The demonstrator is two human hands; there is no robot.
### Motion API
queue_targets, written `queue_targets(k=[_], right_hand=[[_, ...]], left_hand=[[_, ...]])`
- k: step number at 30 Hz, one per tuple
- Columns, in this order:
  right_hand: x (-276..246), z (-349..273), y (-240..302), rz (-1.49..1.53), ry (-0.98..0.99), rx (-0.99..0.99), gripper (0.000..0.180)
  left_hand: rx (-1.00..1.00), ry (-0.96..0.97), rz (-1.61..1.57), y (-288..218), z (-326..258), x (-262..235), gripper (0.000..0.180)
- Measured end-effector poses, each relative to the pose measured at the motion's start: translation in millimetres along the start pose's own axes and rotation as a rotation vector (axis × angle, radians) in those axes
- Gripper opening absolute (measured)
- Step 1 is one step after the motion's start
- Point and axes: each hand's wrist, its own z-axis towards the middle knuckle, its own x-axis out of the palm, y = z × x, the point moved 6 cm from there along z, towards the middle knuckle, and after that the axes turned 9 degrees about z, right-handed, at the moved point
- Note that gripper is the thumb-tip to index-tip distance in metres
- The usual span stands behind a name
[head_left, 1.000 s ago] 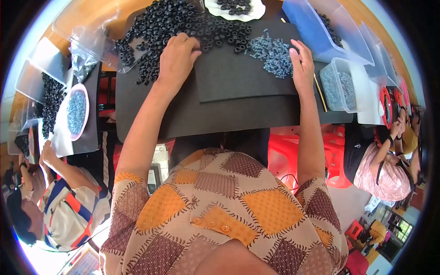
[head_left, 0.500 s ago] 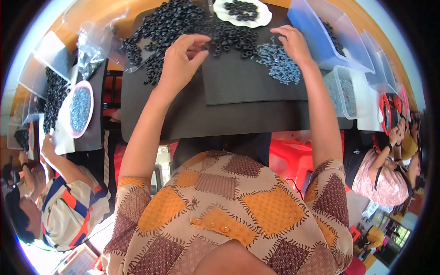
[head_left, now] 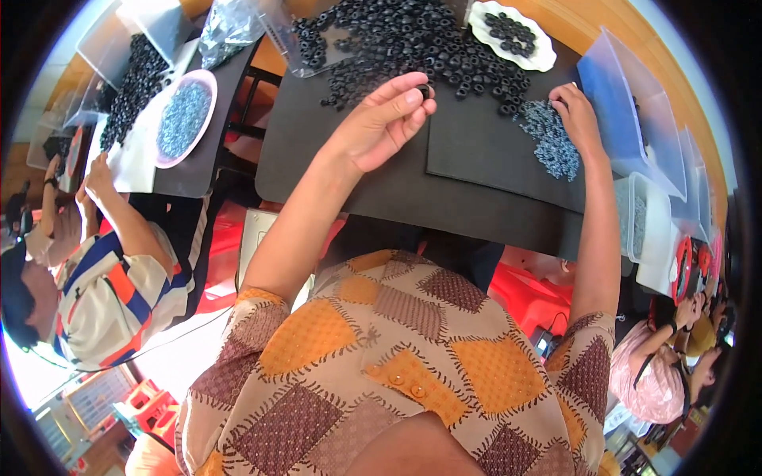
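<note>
My left hand [head_left: 382, 123] is raised over the front of the black table [head_left: 309, 147], its thumb and fingers closed on a small black ring-shaped piece [head_left: 425, 91]. Behind it spreads a large heap of similar black pieces [head_left: 397, 36]. To the right, my right hand [head_left: 578, 117] rests at the edge of a pile of tiny blue-grey pieces [head_left: 557, 155] on a dark mat [head_left: 484, 159]. Its fingers are bent and pressed together there; whatever they may hold is too small to make out.
A white scalloped plate [head_left: 543, 60] holding black pieces stands at the back. Right of my hand is a blue translucent bin [head_left: 615, 103], with a smaller clear bin [head_left: 631, 218] nearer. A person [head_left: 119, 270] works at a neighbouring table on the left, beside a pink-rimmed bowl [head_left: 211, 94].
My left hand has turned and now shows a black piece in its fingers. The right hand has come down to the blue-grey pile, fingers drawn together. The whole view has shifted.
</note>
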Motion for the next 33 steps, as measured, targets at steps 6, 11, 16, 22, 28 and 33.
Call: queue_targets(k=[6,11,16,22,28,33], right_hand=[[8.1,-1.8,-1.9,0.031,0.021,0.077,0.014],[-22.3,-17.9,-9.9,-0.098,-0.2,0.105,0.02],[-10.4,-21.7,57.4,0.722,-0.392,0.34,0.012],[43.9,-18.3,214.5,1.114,-0.172,0.24,0.011],[68.1,-11.3,248.5,1.098,-0.164,0.068,0.009],[70.0,-10.4,268.2,0.835,-0.192,-0.06,0.011]], left_hand=[[0.007,-0.1,0.02,-6.0,-27.3,1.5,0.027],[0.044,-0.013,0.119,-2.5,-35.8,3.0,0.027],[0.011,-0.158,0.264,10.1,-51.4,-5.0,0.025],[0.047,-0.174,0.301,15.9,-54.4,-10.8,0.028],[0.109,-0.263,0.438,8.5,-60.9,-9.8,0.032],[0.169,-0.288,0.537,3.5,-72.9,-18.0,0.029]])
